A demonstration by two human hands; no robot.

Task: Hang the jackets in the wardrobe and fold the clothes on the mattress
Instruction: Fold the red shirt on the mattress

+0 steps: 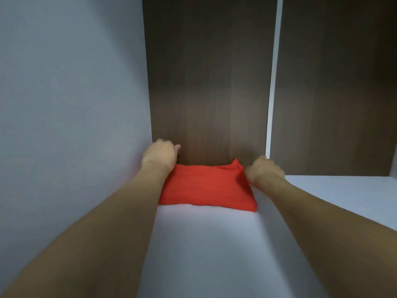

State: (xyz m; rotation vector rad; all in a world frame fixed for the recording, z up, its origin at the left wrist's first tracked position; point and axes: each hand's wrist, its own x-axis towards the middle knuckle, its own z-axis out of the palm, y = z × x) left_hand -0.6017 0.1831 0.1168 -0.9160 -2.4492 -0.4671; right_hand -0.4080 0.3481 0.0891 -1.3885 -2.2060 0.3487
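Observation:
A folded red garment (206, 188) lies flat on a white wardrobe shelf (204, 244), pushed close to the dark wooden back panel (210, 82). My left hand (161, 157) is at the garment's far left corner, fingers curled; whether it holds the cloth is hidden. My right hand (264, 171) pinches the bunched far right corner of the red cloth. Both forearms reach in from the near edge.
A white side wall (71, 104) bounds the compartment on the left. A thin white divider (271, 93) stands on the right, with another shelf (343, 194) and dark back panel beyond it.

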